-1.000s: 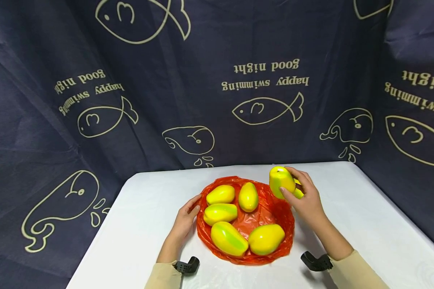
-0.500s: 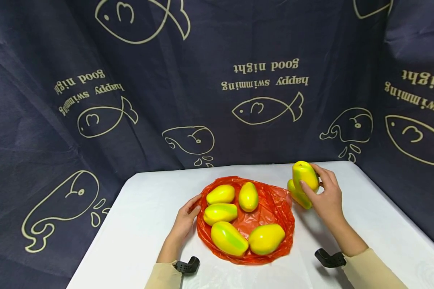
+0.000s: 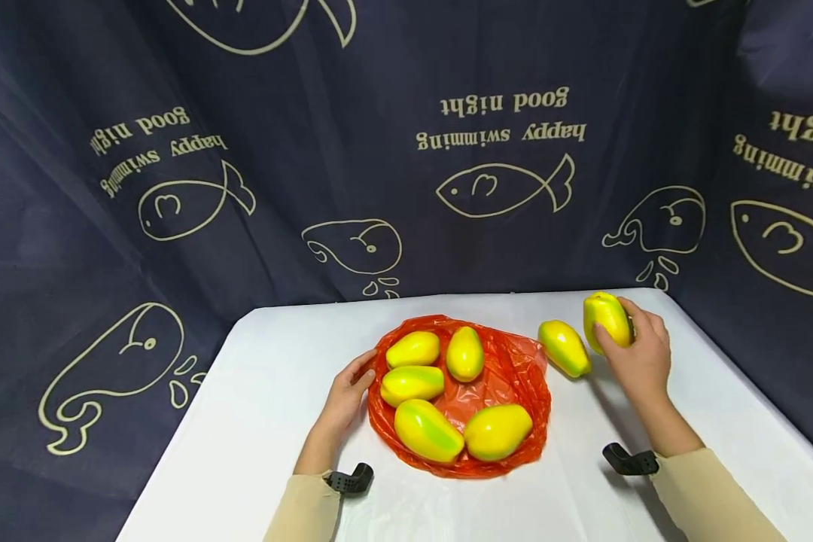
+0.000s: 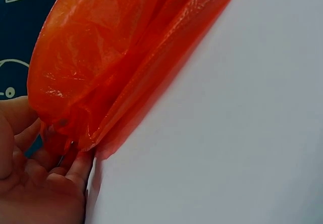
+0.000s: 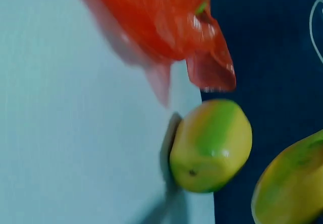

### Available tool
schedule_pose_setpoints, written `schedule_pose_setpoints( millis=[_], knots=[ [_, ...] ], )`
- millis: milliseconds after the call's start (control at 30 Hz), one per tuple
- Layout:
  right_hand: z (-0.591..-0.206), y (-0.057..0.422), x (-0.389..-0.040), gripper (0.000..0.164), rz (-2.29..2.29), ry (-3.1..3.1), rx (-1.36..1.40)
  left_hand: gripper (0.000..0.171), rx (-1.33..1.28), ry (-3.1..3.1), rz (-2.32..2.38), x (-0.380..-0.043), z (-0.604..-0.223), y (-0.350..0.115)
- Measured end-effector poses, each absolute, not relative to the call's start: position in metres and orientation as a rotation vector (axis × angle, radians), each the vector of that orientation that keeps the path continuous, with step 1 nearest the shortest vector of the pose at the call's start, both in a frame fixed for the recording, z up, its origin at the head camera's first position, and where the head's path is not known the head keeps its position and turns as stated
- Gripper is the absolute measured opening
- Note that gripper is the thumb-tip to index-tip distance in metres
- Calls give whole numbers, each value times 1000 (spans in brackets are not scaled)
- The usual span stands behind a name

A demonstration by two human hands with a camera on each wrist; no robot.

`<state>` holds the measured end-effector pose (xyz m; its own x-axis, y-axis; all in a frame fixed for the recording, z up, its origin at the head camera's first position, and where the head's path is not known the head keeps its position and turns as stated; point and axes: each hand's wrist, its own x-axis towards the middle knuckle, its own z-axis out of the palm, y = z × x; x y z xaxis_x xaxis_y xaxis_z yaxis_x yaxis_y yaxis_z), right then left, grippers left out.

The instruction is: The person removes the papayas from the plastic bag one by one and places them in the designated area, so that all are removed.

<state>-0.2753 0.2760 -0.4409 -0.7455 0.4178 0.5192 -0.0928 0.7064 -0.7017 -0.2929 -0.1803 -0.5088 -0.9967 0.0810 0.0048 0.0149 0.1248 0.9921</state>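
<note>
My right hand (image 3: 640, 357) grips a yellow-green papaya (image 3: 606, 322) above the table's far right part. Left of it, a second papaya (image 3: 564, 348) lies on the table outside the red plastic bag (image 3: 461, 403); in the right wrist view this papaya (image 5: 211, 146) is below the bag's edge, with the held papaya (image 5: 292, 183) at the lower right. Several more papayas (image 3: 428, 430) lie inside the open bag. At the bag's left rim, my left hand (image 3: 345, 395) holds the plastic; the left wrist view shows the crumpled bag (image 4: 96, 57) among its fingers, partly hiding the fingertips.
The white table (image 3: 284, 391) reaches back to a dark blue curtain (image 3: 379, 150) with fish and whale prints. The curtain also hangs along the left and right sides. A black wrist strap camera (image 3: 352, 479) sits on each wrist.
My right hand has carried its papaya from over the bag's right edge rightward, past the papaya on the table. The left hand stays at the bag; the head view has tilted down slightly.
</note>
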Motion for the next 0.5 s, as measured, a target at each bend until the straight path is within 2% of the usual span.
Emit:
schedule_pose_setpoints(
  millis=[500],
  knots=[
    [-460, 305, -285, 61, 876, -2472, -415, 43, 90, 2281, 2064, -294, -506, -181]
  ],
)
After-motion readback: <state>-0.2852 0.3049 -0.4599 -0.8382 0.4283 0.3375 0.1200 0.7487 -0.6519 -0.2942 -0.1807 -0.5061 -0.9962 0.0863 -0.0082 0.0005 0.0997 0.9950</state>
